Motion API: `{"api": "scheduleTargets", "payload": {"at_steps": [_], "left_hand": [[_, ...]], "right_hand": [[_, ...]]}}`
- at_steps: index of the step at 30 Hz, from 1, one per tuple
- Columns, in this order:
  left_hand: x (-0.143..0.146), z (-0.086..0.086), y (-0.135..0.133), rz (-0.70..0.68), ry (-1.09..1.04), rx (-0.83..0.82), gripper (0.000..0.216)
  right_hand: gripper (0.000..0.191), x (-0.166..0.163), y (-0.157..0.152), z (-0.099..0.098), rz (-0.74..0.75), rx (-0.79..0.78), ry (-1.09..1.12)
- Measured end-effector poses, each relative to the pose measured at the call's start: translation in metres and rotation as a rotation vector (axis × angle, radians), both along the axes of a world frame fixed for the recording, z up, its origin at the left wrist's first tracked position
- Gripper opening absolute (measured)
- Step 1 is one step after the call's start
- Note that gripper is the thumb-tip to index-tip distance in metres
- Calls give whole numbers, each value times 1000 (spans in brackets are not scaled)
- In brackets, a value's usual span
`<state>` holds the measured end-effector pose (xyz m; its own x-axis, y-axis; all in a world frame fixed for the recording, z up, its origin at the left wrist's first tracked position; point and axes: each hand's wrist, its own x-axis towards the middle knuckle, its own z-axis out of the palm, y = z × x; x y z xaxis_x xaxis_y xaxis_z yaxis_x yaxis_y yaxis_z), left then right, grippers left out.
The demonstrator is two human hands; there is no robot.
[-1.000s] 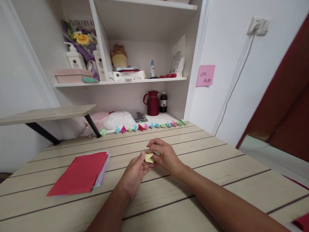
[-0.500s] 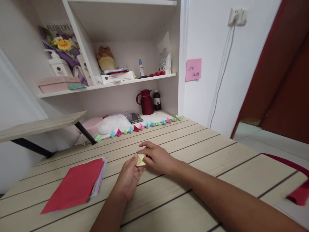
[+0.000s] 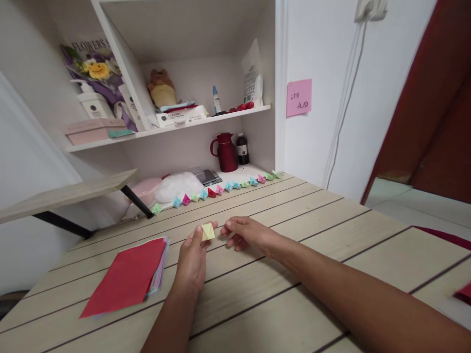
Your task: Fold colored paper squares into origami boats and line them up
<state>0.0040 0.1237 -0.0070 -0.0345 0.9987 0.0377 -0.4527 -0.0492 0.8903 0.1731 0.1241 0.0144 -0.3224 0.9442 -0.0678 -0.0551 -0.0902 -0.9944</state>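
Observation:
A small folded square of yellow paper (image 3: 208,232) with diagonal creases is pinched between the thumb and fingers of my left hand (image 3: 193,255), just above the table. My right hand (image 3: 250,233) is a short way to its right, apart from the paper, with fingers loosely curved and nothing in them. To the left lies a stack of coloured paper (image 3: 127,277) with a red sheet on top. Along the table's far edge runs a row of small folded paper pieces (image 3: 211,193) in green, blue, pink and red.
Behind the table (image 3: 294,304) is a white shelf unit (image 3: 253,113). A red jug (image 3: 227,154) and a dark bottle (image 3: 242,148) stand on its lower level. A small raised wooden stand (image 3: 73,191) with black legs is at the left. A pink note (image 3: 299,98) sticks to the wall.
My right hand has let go of the yellow paper and moved right, away from it. My left hand still holds the paper, now turned flatter towards me. The view has shifted slightly.

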Motion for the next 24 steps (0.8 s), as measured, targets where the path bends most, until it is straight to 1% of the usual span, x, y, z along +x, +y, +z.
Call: {"api": "scheduleTargets", "payload": {"at_steps": [4,6,8,10,12,15,18,19,21,22,24], "left_hand": [[5,1,-5,8,131,56,37],[8,2,-8,12,189,69,38],[10,1,-10,24,205,63,38],[12,-1,-10,38,207,55,37],[14,-4,-9,56,220,57,36],[19,-11,-6,108,258,64,31],[21,-16,-3,167,268,70,27],[20,-16,-2,181,265,72,27],[16,-17,-1,208,251,72,26],[13,-17,-1,225,243,68,26],[6,-17,0,265,230,53,25]], "right_hand": [[30,-4,0,-8,76,33,6],[38,-5,0,-10,107,38,13],[47,-6,-2,-10,136,37,11],[52,-8,-5,-8,151,33,10],[49,-12,-8,-8,159,23,24],[38,-19,-9,-11,145,15,10],[31,-18,-5,-15,52,77,-125],[29,-15,-4,-15,20,120,-189],[29,-6,-3,-13,5,218,-328],[32,-1,-3,-11,38,263,-405],[53,6,-8,-5,178,308,-541]]}}
